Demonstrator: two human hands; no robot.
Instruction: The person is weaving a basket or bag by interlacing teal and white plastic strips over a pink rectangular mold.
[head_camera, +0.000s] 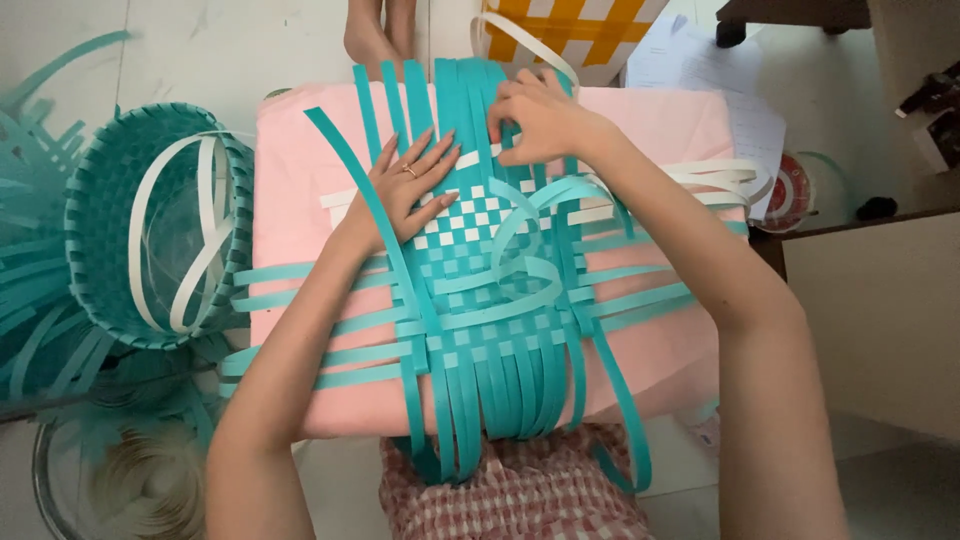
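Weave of light, springy, slippery strips, pressed flat by the open left hand; strip ends are pinched by the right hand.

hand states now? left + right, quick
Left hand: open, fingers spread, pressing flat on the woven teal mat.
Right hand: fingers curled, pinching the upright teal strips.

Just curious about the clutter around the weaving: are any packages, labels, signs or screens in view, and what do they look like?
Loose sheets of paper: top right, beyond the pink board; white, faintly printed.
Tape roll: right of the board; round, red and white.
No screens or signs.
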